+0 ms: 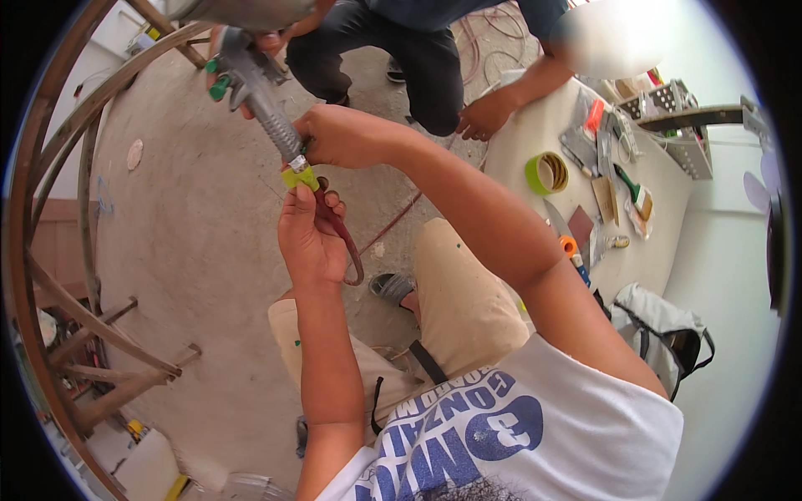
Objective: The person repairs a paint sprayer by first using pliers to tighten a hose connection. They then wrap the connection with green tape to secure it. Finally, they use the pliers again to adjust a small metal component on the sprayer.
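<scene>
A grey metal spray gun (261,96) with green knobs slants down from the top, a co-worker's fingers (266,42) around its upper part. Yellow-green tape (297,177) wraps the fitting at the foot of its ribbed handle, where a dark red hose (352,249) joins. My left hand (311,238) grips that taped joint and hose, thumb pressed on the tape. My right hand (342,136) is closed at the lower handle just above the tape; what its fingertips hold is partly hidden.
A co-worker (384,50) crouches ahead, another hand (489,113) beside a pale table (668,225) holding a green tape roll (536,175), brushes (631,188) and scrapers. A rusty metal frame (92,359) stands left, a bag (656,326) lies right. Hoses (501,25) cross the floor.
</scene>
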`<state>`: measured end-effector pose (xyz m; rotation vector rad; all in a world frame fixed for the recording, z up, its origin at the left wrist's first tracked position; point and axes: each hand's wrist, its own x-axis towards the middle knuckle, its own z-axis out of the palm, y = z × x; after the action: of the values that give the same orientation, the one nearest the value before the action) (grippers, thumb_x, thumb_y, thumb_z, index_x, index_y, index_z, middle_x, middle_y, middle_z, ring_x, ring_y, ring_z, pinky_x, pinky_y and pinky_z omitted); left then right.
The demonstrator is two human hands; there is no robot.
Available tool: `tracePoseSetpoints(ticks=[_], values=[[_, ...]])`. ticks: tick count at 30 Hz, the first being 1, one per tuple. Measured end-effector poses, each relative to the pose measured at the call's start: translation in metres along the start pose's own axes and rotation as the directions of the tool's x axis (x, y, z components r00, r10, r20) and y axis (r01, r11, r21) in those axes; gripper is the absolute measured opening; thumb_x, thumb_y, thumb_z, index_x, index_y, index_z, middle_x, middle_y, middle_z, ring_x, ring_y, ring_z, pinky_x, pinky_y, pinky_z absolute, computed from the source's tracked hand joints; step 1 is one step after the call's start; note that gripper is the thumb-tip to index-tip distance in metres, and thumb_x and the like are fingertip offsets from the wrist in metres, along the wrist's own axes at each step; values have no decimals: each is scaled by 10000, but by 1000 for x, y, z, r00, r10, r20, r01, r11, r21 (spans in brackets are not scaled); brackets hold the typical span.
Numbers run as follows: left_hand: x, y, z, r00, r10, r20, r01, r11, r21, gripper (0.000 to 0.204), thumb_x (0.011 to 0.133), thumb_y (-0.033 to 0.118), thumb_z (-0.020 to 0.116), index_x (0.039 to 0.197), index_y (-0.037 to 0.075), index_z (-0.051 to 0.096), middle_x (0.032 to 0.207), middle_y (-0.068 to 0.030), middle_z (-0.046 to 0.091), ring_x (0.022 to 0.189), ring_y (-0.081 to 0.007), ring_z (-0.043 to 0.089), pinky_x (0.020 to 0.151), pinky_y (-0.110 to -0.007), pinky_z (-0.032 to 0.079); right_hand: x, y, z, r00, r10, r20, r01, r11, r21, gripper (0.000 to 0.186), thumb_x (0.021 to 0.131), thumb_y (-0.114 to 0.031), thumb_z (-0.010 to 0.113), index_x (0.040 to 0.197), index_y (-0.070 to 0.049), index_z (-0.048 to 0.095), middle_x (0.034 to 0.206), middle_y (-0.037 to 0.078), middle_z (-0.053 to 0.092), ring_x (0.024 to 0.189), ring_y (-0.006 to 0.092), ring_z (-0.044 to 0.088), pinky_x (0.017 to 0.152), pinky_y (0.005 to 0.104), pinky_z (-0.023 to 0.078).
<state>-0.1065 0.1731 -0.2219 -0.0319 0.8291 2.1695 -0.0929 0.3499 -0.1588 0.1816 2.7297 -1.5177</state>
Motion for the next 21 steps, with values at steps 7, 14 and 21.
tracePoseSetpoints(ticks=[7, 14, 21], values=[[-4, 7, 1, 989, -127, 81, 139, 976, -166, 347, 906, 187, 728, 1214, 87, 604, 1054, -65, 666, 801, -123, 621, 695, -263, 526, 37, 31, 7, 965, -78, 252, 31, 982, 184, 229, 866, -96, 664, 1079, -26, 705, 1062, 90, 704, 877, 175, 653, 824, 355, 526], [-6, 7, 2, 994, -98, 49, 107, 966, -237, 193, 929, 132, 695, 1106, 81, 639, 943, -18, 670, 781, -139, 645, 691, -282, 528, -9, 5, -28, 975, 50, 215, 83, 821, -564, 235, 879, -141, 681, 1070, -4, 677, 1018, 157, 684, 903, 271, 663, 811, 368, 515], [-9, 4, -3, 1000, 8, 13, -5, 975, -223, 120, 926, 138, 704, 991, 66, 634, 910, -29, 668, 754, -134, 643, 690, -272, 523, 10, -146, 5, 957, 67, 282, 106, 824, -556, 262, 916, -188, 638, 1095, 0, 677, 981, 160, 694, 915, 313, 667, 828, 388, 514]])
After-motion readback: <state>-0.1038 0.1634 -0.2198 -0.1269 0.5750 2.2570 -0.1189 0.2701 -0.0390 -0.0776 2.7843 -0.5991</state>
